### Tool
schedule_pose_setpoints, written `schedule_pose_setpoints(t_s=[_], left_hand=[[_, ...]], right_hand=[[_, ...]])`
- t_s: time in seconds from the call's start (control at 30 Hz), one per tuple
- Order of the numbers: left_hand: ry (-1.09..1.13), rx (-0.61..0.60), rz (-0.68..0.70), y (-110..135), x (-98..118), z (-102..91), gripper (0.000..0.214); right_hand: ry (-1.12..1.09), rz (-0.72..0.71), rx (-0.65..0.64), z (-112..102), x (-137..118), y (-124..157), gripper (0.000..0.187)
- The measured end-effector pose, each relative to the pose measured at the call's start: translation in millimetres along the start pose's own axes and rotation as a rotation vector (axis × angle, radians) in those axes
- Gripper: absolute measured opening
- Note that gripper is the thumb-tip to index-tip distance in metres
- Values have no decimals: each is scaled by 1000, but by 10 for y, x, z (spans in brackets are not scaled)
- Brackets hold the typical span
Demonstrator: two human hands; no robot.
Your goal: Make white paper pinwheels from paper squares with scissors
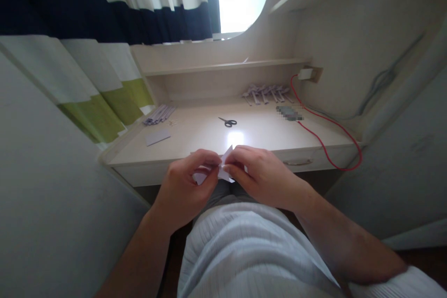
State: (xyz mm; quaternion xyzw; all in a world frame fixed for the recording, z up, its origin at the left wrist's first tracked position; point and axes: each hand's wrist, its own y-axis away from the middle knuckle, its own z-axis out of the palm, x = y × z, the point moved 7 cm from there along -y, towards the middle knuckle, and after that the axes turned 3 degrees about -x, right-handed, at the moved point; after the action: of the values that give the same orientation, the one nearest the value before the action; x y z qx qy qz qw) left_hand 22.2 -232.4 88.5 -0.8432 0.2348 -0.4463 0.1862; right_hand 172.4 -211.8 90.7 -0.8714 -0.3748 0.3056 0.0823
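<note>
My left hand (195, 177) and my right hand (260, 170) meet just off the front edge of the desk. Both pinch a small piece of folded white paper (226, 154) at its middle. Pointed flaps of the paper stick out above and below my fingertips. Its centre is partly hidden by my thumbs. Beyond my hands, a pair of scissors (228, 122) with dark handles lies on the desk, blades toward the back left.
On the desk (195, 132), rolled paper sticks (159, 114) and a flat sheet of paper (158, 137) lie left. Several paper pinwheels on sticks (267, 93) lie at the back right. A red cable (319, 142) loops over the right front edge from a blurred device (289, 113).
</note>
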Motion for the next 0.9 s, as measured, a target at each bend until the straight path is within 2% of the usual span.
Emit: schedule_pose_setpoints(t_s=[0.23, 0.5, 0.6, 0.9], left_hand=[[-49, -98, -4, 3, -19, 52, 15], [-62, -135, -13, -47, 35, 69, 15], [-59, -115, -5, -73, 83, 60, 13], [-42, 30, 11, -90, 215, -62, 8]], right_hand=[[39, 18, -16, 35, 45, 18, 13], [-2, 25, 4, -28, 39, 33, 15], [-65, 32, 30, -74, 42, 44, 16], [-174, 14, 211, -241, -25, 96, 12]])
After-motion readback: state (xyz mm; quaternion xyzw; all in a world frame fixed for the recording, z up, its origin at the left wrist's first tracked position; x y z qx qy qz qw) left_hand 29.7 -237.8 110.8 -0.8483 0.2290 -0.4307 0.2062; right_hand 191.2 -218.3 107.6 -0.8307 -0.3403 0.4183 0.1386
